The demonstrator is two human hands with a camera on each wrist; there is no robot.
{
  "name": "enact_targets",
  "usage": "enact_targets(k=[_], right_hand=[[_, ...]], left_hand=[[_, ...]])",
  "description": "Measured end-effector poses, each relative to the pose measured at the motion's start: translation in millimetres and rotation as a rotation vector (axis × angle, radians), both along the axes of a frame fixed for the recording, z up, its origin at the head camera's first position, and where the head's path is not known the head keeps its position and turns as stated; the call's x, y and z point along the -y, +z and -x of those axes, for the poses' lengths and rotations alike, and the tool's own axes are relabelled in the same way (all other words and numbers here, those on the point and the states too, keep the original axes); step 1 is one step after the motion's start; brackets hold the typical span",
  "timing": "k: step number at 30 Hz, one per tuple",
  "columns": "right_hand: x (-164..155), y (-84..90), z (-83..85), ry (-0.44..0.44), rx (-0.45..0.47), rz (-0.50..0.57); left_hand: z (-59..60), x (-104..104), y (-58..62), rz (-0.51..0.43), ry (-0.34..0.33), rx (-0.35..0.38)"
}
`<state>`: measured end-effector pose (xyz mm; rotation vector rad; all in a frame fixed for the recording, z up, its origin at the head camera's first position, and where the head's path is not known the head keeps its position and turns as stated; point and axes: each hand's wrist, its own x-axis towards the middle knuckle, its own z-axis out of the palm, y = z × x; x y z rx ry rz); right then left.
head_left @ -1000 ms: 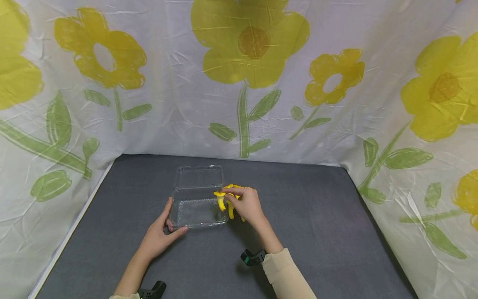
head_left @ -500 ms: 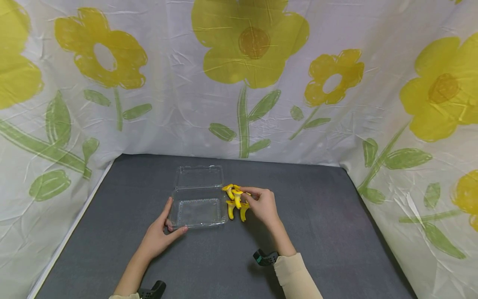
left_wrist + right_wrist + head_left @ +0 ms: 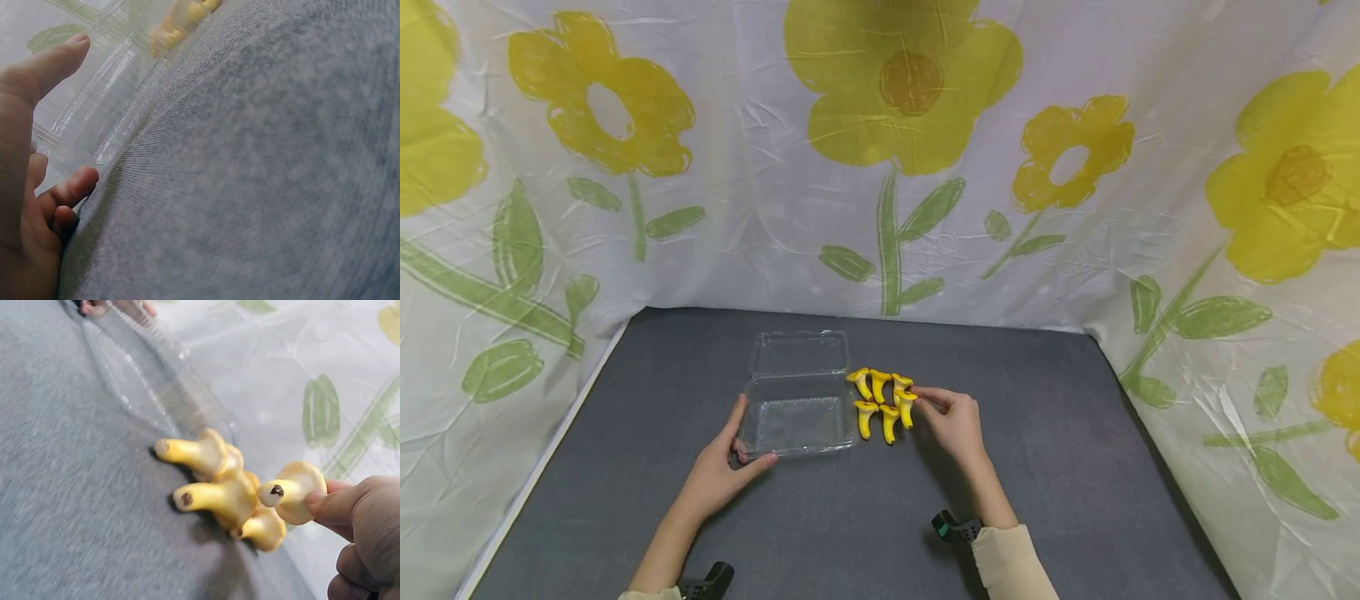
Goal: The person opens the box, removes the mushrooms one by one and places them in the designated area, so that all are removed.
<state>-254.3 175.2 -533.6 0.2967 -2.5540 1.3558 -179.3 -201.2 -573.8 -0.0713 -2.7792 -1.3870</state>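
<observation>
An open clear plastic clamshell box (image 3: pixel 797 421) sits on the grey tabletop, its lid (image 3: pixel 800 354) folded back. At the box's near left corner, my left hand (image 3: pixel 722 467) holds it, thumb along the front edge and a finger up the left side. To the box's right, several yellow trumpet-shaped mushrooms (image 3: pixel 865 417) lie in two rough rows. My right hand (image 3: pixel 953 425) pinches one yellow mushroom (image 3: pixel 290 490) by its cap between thumb and finger. In the right wrist view this mushroom appears raised beside the others, its dark stem end facing the camera.
Grey cloth covers the table (image 3: pixel 1060 433). A white curtain (image 3: pixel 730 208) printed with yellow flowers hangs behind it and along both sides. A black wrist device (image 3: pixel 957 527) is strapped at each wrist.
My right hand has moved rightward from the box's right edge with a mushroom, uncovering the other mushrooms beside the box. My left hand and the box have stayed put.
</observation>
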Motion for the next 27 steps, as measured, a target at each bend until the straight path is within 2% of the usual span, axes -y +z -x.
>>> enact_targets(k=[14,27], right_hand=[[-16.7,-22.7,-12.8,-0.046,0.023,-0.006],[-15.7,-43.5,-14.2,-0.063,-0.049,-0.005]], left_hand=[[1.3,0.2,-3.6,-0.001,-0.003,-0.015],[-0.7,0.8,0.6,-0.03,-0.006,-0.011]])
